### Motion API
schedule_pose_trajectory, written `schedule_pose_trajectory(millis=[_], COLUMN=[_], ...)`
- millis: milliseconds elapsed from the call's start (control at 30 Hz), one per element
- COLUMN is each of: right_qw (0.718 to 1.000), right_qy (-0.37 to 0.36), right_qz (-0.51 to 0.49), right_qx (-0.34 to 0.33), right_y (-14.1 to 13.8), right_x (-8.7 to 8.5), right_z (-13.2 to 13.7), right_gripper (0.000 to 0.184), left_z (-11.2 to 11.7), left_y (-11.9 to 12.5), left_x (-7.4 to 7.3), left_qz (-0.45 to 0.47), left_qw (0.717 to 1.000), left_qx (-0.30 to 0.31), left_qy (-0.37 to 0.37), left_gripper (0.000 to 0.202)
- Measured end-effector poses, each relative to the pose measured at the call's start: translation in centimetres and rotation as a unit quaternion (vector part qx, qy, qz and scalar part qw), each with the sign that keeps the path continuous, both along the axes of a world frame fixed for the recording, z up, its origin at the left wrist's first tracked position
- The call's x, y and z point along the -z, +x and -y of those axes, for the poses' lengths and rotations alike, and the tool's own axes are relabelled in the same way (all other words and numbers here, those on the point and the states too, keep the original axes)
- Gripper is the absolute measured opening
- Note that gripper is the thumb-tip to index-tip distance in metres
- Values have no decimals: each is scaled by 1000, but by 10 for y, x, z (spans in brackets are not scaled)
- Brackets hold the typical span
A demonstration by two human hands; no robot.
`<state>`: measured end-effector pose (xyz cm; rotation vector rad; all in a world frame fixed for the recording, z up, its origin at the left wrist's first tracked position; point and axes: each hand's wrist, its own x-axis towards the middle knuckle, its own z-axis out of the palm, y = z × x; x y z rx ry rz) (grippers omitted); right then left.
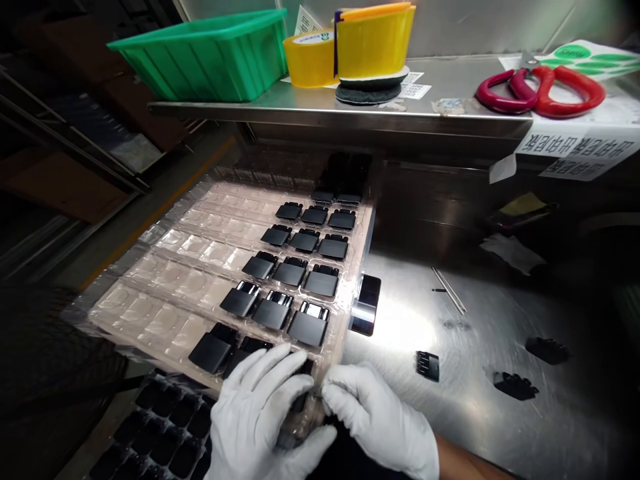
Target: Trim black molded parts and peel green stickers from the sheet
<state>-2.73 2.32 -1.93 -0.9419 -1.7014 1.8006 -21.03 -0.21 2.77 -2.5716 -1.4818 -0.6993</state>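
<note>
Both my hands wear white gloves and meet at the near edge of a clear plastic blister tray (165,293). Several small black rectangular parts (273,312) sit in the tray's right-hand pockets; the left pockets hold nothing. My left hand (263,417) curls over the near right corner, fingers bent around a black part (300,400) there. My right hand (377,417) pinches at the same spot, fingertips touching the left hand's. What the right fingers hold is hidden.
A black empty tray (160,427) lies under the clear one. Loose black pieces (428,365) (515,385) (547,349) and thin metal rods (450,291) lie on the steel table. On the shelf above stand a green bin (210,57), yellow tape (310,60), a yellow container (375,40) and red scissors (540,90).
</note>
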Motion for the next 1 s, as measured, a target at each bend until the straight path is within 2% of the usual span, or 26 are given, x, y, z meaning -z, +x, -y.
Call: schedule_pose_trajectory(millis=[267,367,467,533,667,1000], right_qw=[999,999,996,994,993,985], right_qy=[32,43,54,59,66,115], right_qz=[8,29,42,51,60,88], right_qx=[0,15,60,81,78,90], right_y=[3,3,0,-3,-7,-11], right_x=[-4,-6,-7,-7,-3,4], right_z=[-4,-3,-3,-3,-3,3], right_gripper=[34,33,35,35,33,32], left_z=[-3,-2,1,2,1,-4], left_y=[2,0,-1,0,2,7], left_x=[-1,0,0,-1,-3,0], left_qz=[-11,-20,-18,-4,26,18], left_qw=[1000,1000,1000,999,997,996], left_qx=[3,-5,-15,-30,-59,-74], left_qy=[7,4,-11,-25,-47,-45], left_gripper=[40,55,68,61,45,36])
